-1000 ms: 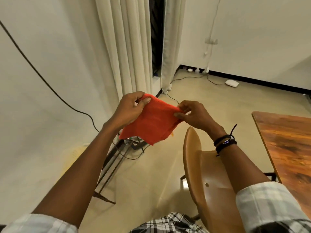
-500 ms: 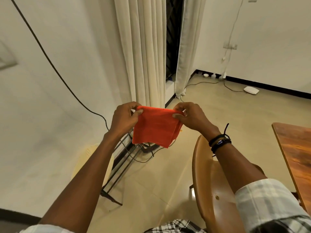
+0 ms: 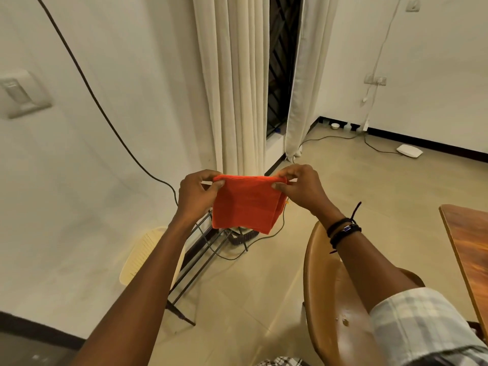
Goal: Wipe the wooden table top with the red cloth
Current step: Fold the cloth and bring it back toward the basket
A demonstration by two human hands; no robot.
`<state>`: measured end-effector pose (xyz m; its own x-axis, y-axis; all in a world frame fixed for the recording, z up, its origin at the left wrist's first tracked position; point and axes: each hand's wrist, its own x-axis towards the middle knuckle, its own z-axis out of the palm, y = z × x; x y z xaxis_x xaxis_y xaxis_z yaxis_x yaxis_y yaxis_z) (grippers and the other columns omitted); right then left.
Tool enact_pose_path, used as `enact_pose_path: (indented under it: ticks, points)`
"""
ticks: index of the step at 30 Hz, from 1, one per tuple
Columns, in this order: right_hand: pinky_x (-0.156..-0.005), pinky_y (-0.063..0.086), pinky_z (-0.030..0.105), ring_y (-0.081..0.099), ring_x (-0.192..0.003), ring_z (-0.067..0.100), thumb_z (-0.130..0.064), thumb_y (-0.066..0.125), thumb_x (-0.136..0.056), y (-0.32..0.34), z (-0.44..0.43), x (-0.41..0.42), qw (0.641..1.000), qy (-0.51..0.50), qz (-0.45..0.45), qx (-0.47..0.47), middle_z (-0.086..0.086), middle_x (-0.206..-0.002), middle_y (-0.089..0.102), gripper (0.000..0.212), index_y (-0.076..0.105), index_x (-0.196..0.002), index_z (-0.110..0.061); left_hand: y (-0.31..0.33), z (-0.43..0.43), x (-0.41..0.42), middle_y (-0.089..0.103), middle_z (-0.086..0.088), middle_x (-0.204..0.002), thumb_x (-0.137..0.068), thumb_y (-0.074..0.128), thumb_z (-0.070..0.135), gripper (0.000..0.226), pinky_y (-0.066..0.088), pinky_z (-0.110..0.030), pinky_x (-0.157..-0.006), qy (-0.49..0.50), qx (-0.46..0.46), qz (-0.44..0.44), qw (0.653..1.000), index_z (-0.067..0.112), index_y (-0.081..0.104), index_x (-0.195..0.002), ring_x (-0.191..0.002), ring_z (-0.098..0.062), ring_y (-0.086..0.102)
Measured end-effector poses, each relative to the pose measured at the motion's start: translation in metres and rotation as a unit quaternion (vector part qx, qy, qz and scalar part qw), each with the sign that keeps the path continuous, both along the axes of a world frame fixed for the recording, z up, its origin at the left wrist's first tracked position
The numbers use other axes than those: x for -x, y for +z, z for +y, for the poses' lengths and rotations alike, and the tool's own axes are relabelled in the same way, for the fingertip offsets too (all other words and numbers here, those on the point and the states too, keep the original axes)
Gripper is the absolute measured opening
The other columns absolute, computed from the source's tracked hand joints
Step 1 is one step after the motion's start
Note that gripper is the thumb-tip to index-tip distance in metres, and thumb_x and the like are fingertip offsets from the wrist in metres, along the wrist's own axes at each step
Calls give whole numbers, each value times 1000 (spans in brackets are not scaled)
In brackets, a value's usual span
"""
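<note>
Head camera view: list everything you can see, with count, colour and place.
red cloth: one, red-orange, held up between both hands
wooden table: one, brown, right edge
chair: one, brown, under the right forearm
curtains: two, cream, centre back
cable: one, black, down the left wall
flat box: one, white, floor by far wall
wire stand: one, black, floor below the cloth
wristbands: several, black, right wrist
left hand: one, pinches cloth's top left corner
right hand: one, pinches cloth's top right corner
</note>
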<state>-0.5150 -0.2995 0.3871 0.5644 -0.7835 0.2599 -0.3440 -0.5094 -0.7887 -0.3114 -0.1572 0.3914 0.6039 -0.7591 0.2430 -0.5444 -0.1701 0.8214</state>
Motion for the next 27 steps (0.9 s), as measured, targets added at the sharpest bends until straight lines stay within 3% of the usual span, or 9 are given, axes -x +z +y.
enact_pose_path:
  ticks: [3,7,9,13,20,24,27]
  points:
    - [-84,58,31,66,-98,12,-6,79,-81,-3,-2,2,1000,16,-7,-8,-4,-97,70,12,78,-92,-9,-1,5,3,72,9,-95,-88,73,16,25,59,-48,-86,7,1,31,1000,41,67,-89,-91,-18,70]
    - [-92,57,38,65,-108,18,-8,77,-83,-6,-4,3,999,30,22,-8,2,-114,70,16,77,-99,-11,-3,8,8,73,7,-86,-87,73,10,21,62,-38,-80,25,22,84,996,30,70,-91,-77,-12,73]
    - [-91,56,37,65,-106,16,-10,76,-85,-8,-4,2,999,35,32,-4,1,-113,72,16,77,-101,-12,-4,9,10,73,6,-85,-87,73,10,18,63,-34,-77,32,30,96,994,27,70,-92,-73,-10,73]
    - [-82,51,28,66,-90,13,-13,72,-88,-9,0,-6,997,41,52,25,-5,-89,71,11,75,-97,-16,-8,14,3,72,5,-91,-89,72,13,16,63,-32,-76,34,27,83,996,25,69,-100,-72,-11,74]
    - [-72,46,17,65,-84,9,-16,72,-89,-18,12,-47,993,80,85,14,-3,-90,73,10,75,-98,-16,-21,28,-37,72,-2,-97,-88,72,9,20,63,-39,-79,63,15,94,993,13,70,-108,-74,-15,74]
    - [-74,48,22,65,-86,13,-15,72,-88,-29,22,-81,991,90,100,-3,-1,-90,73,8,73,-95,-15,-33,39,-69,71,2,-96,-88,72,9,14,62,-38,-79,62,-6,53,997,18,69,-99,-74,-14,73]
    - [-66,46,23,63,-83,12,-12,68,-89,-47,36,-130,986,113,121,-21,-3,-87,68,6,66,-91,-17,-55,52,-113,65,2,-102,-88,73,12,21,61,-36,-78,88,-26,4,996,30,63,-91,-80,-15,69]
